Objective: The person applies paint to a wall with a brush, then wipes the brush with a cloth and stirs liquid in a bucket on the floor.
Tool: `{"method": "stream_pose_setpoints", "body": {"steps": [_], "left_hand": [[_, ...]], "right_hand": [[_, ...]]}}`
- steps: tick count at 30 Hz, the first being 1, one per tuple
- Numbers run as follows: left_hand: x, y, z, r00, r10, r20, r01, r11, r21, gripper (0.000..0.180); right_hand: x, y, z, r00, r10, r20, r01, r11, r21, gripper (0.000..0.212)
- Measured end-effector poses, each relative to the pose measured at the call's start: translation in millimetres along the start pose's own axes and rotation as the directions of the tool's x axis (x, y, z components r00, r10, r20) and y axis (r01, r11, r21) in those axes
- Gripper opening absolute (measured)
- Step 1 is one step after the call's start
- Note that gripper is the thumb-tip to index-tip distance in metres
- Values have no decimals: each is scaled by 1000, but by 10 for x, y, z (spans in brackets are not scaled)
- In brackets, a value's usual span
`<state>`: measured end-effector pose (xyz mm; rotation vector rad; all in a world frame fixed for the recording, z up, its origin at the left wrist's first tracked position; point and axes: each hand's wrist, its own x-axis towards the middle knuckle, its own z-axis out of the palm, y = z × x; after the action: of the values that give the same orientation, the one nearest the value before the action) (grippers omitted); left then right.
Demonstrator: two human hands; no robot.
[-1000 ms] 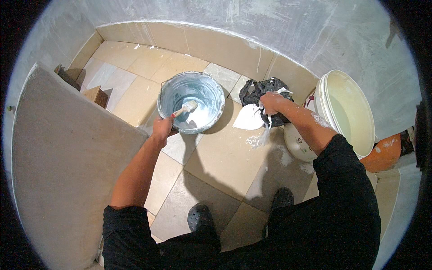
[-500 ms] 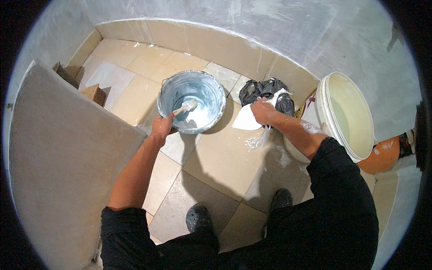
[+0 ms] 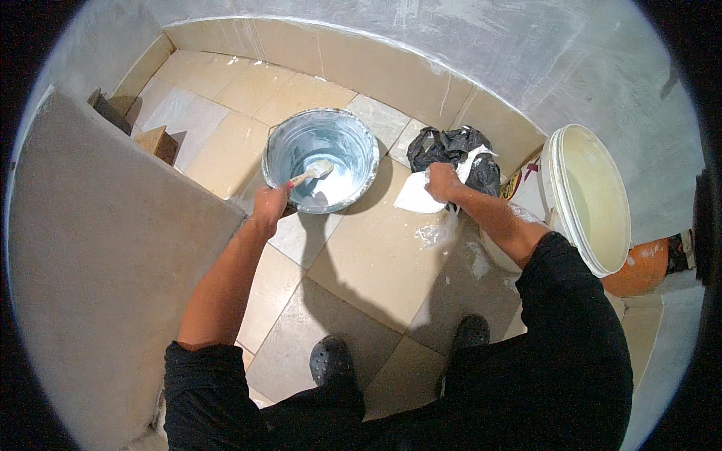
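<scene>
A blue-grey bucket [image 3: 356, 197], smeared with white, stands on the tiled floor with some white material at its bottom. My left hand [image 3: 269, 209] is closed at the near left rim, on the red-ended handle of a paintbrush [image 3: 307, 175]. The brush's white-coated bristles point into the bucket; whether these fingers also grip the rim is hidden. To the right, my right hand [image 3: 444, 183] pinches a white plastic bag [image 3: 418, 195], its lower part spread over the tiles. A crumpled black plastic bag [image 3: 444, 146] lies right behind that hand.
Clear plastic [image 3: 432, 235] lies near my right hand. A tall cream bucket [image 3: 590, 192] stands at the right, beside an orange container [image 3: 639, 267]. A low curved partition [image 3: 113, 263] rises at the left, with a wooden block [image 3: 156, 143] behind it. Grey wall [image 3: 481, 45] curves around the back.
The view has shifted slightly. My right hand and the white plastic bag have moved a little to the right; my left hand keeps its hold on the paintbrush.
</scene>
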<state>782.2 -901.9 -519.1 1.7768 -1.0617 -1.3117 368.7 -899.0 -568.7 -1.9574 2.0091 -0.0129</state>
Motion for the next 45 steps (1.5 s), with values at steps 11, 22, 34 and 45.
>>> {"method": "stream_pose_setpoints", "body": {"steps": [11,22,34,45], "left_hand": [[-123,137,70,1000,-2,17,3,999,-54,30],[-229,146,97,999,36,30,-32,991,-128,30],[-955,1099,244,916,354,188,-272,894,-355,26],[-1659,1199,-289,733,458,503,-209,855,-475,34]], "right_hand": [[252,227,328,984,162,77,-179,923,341,44],[88,162,-151,965,-252,78,259,960,-106,30],[-2078,-354,-2353,959,4,-284,177,774,608,17],[-3018,262,-2368,791,483,-375,-339,857,389,38]]}}
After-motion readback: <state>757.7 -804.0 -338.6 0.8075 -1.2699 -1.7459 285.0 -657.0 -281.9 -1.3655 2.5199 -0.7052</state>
